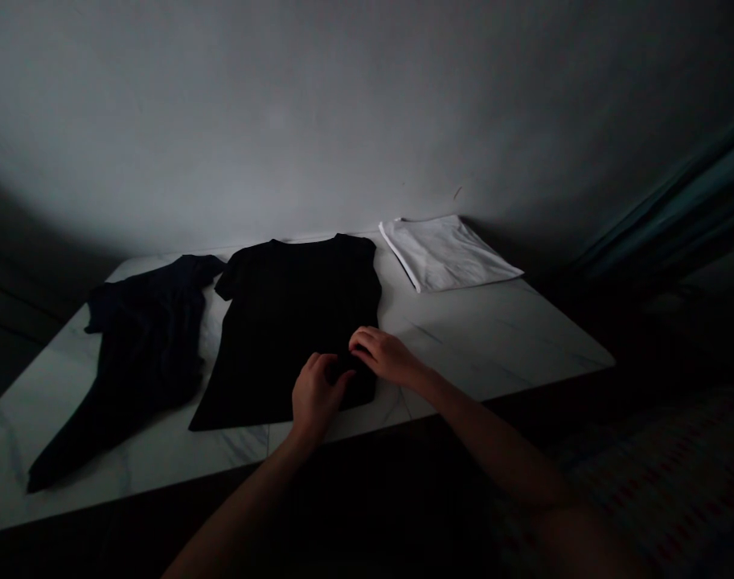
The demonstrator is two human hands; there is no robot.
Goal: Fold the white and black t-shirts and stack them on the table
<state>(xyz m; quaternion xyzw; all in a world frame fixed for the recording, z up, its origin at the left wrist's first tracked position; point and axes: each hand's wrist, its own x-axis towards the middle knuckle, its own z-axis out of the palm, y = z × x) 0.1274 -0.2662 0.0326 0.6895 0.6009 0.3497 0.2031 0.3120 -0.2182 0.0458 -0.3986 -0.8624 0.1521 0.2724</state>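
A black short-sleeved shirt (288,314) lies spread on the white marbled table (493,338), its neck toward the wall. Over its lower right part is my left hand (318,394), thumb and fingers curved toward each other at the cloth. Just to the right, my right hand (382,354) has its fingers pinched together on or right above the same shirt. The dark cloth hides what either hand grips. To the left lies a rumpled dark blue garment (149,346).
A folded white cloth (448,253) lies at the back right of the table, near the grey wall (318,121). A patterned fabric (674,482) shows dimly at the lower right, and dark teal cloth (692,193) hangs at the right edge.
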